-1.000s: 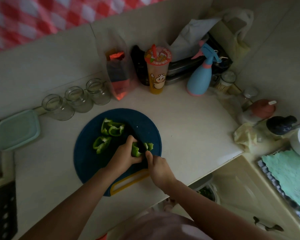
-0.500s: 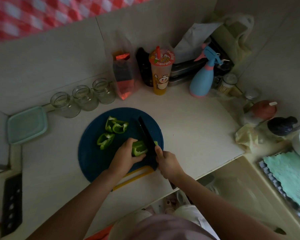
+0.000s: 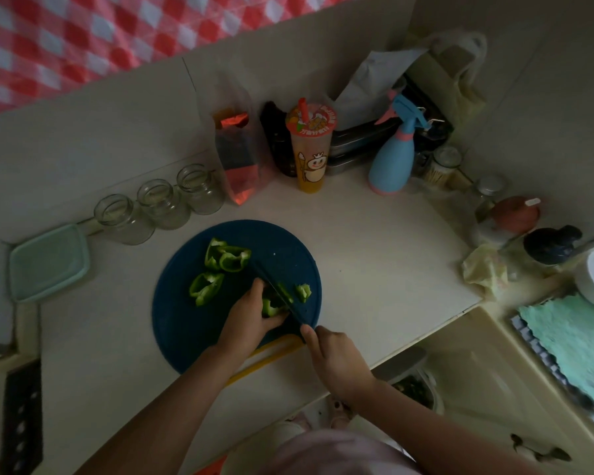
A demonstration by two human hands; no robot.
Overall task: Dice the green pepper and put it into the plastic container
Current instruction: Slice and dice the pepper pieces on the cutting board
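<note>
- A green pepper piece (image 3: 271, 306) lies on the near right part of the round blue cutting board (image 3: 186, 323), gripped by the curled fingers of the left hand (image 3: 247, 320).
- The right hand (image 3: 336, 358), at the board's near right edge, is wrapped round the handle of a dark knife (image 3: 282, 296), whose blade lies across the held piece.
- A small cut bit (image 3: 303, 291) sits on the board just right of the blade.
- More pepper chunks (image 3: 232, 260) rest on the board's far left part.
- The teal plastic container (image 3: 48, 262) stands on the surface (image 3: 374, 252) left of the board, apart from it.
- Three glass jars (image 3: 162, 204) line up beyond the board.
</note>
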